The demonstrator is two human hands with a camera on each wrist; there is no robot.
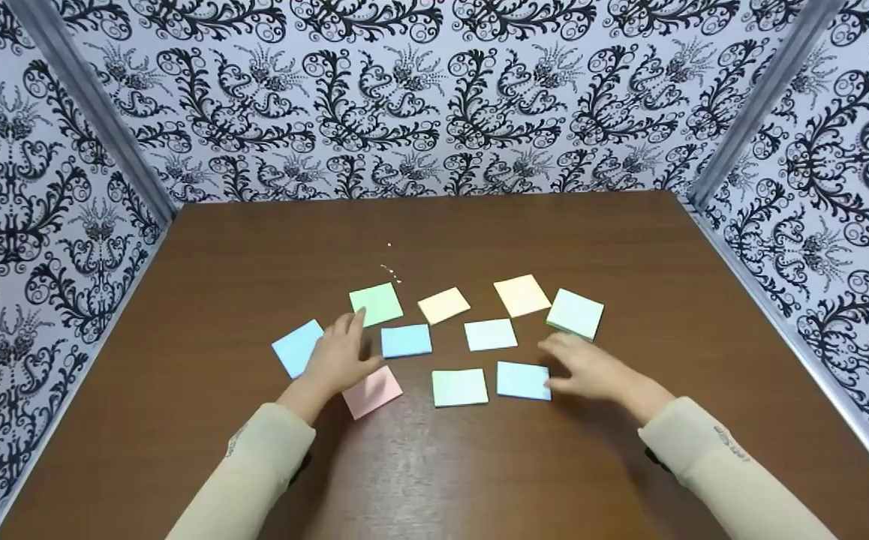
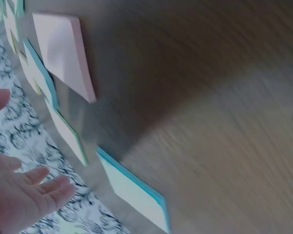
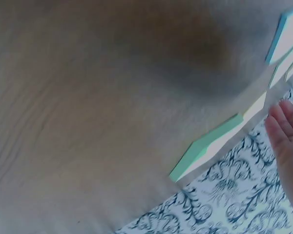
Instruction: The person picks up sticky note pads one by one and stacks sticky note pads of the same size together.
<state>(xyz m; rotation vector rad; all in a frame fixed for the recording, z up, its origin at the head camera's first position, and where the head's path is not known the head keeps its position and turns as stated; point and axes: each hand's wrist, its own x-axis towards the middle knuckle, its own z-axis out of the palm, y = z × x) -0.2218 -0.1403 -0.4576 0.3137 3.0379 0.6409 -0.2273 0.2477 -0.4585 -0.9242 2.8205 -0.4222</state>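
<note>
Pads of sticky notes lie spread on a brown table. My left hand (image 1: 338, 356) hovers with loosely spread fingers among a blue pad (image 1: 298, 348), a green pad (image 1: 377, 304) and a pink pad (image 1: 373, 392); it holds nothing. In the left wrist view, the left hand (image 2: 24, 195) is apart from the pink pad (image 2: 63, 51) and a blue-edged pad (image 2: 134, 190). My right hand (image 1: 588, 366) is beside a light blue pad (image 1: 523, 380) and below a thick pale green pad (image 1: 575, 313), fingers relaxed, gripping nothing. The right wrist view shows the right hand (image 3: 288, 141) beyond the green-edged pad (image 3: 205, 146).
Between the hands lie a blue pad (image 1: 406, 340), a pale green pad (image 1: 491, 334) and another green one (image 1: 460, 388). Farther back are two yellow pads (image 1: 444, 305), (image 1: 522, 295). Small white crumbs (image 1: 391, 273) lie behind them. Patterned walls (image 1: 419, 97) border the table (image 1: 449, 240).
</note>
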